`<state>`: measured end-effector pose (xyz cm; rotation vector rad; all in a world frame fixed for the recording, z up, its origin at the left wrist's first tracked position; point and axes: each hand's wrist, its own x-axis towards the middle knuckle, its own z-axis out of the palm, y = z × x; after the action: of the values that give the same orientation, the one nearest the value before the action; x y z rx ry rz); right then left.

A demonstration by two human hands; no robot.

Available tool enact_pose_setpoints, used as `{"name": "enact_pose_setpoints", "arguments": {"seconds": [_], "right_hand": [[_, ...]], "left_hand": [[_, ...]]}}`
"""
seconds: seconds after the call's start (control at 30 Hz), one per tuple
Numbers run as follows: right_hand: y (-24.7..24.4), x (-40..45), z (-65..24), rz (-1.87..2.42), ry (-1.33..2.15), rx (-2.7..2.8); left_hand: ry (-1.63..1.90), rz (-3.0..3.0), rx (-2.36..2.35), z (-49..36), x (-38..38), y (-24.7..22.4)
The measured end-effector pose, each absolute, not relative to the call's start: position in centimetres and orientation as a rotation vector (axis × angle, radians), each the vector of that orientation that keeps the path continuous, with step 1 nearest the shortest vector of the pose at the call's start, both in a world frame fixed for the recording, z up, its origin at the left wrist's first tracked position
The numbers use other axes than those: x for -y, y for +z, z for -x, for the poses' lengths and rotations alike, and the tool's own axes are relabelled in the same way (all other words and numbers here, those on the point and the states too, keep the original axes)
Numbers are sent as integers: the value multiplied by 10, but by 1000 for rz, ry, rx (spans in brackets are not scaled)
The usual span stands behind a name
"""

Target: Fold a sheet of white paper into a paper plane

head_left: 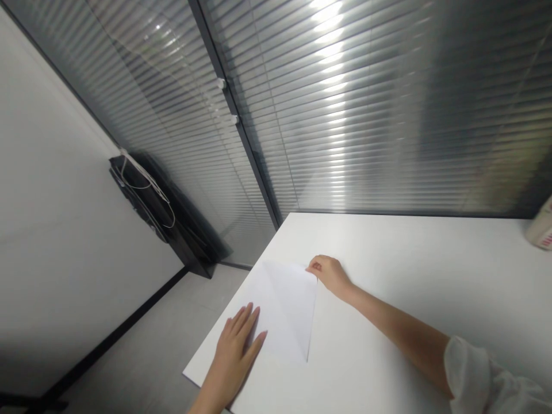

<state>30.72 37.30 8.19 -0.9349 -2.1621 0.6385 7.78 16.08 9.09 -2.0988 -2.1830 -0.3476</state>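
Observation:
A sheet of white paper (pixel 287 310) lies on the white table, with a faint diagonal crease running across it. My left hand (pixel 236 344) rests flat at the paper's left edge, fingers stretched out and thumb apart. At the far right corner of the sheet, my right hand (pixel 328 273) pinches the paper between thumb and fingers. The other fingers of that hand are curled in. Against the white table, the sheet's left and near edges are hard to make out.
The white table (pixel 409 259) ends on the left above a grey floor (pixel 150 339). Behind it stands a glass partition with blinds (pixel 366 115). A pale container (pixel 541 227) is at the far right. A black object with white cables (pixel 172 213) leans by the wall.

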Motion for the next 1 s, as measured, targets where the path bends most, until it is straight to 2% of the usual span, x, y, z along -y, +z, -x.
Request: {"name": "enact_pose_setpoints", "arguments": {"seconds": [0.2,0.43,0.7,0.87,1.0], "right_hand": [[76,-379,-306,1079,750,2169],[88,-372,-319,993,744,2124],[88,-383,-322,1092,925,1740],[91,-387,-385,1184,1133,1493],[92,-358,-479,1259,1184,1344]], "left_hand": [[-366,2083,2188,-80,-160,92],[-377,1954,2296,-83,-159,93],[-338,1937,2320,-82,-159,92],[-418,1949,2232,-77,-162,93],[-548,2045,2140,-97,-172,119]]}}
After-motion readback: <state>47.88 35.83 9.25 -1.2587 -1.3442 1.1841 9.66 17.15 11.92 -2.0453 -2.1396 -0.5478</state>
